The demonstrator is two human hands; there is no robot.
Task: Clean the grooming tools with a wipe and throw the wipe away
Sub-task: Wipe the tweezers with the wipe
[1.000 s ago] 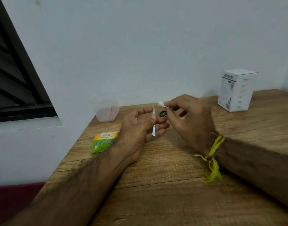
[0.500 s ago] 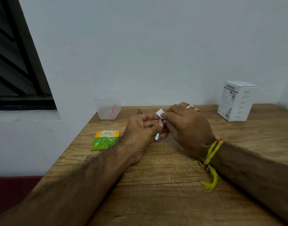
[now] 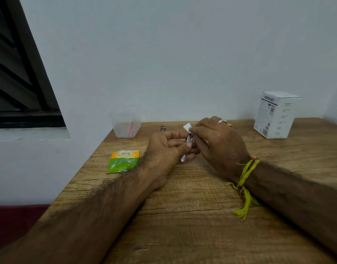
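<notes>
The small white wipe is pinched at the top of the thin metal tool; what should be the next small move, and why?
Probably slide the small white wipe, pinched by the right hand, down the thin metal tool that the left hand holds. The wipe sits at the tool's upper end, and the lower tip looks not yet covered.

Left hand (image 3: pixel 167 149): we see it pinch a slim metal tool (image 3: pixel 183 158).
Right hand (image 3: pixel 217 141): pinches a white wipe (image 3: pixel 187 128) against the tool.
Tabletop (image 3: pixel 183 225): carries a green sachet (image 3: pixel 123 161), clear cup (image 3: pixel 125 126), white box (image 3: pixel 276 115).
</notes>
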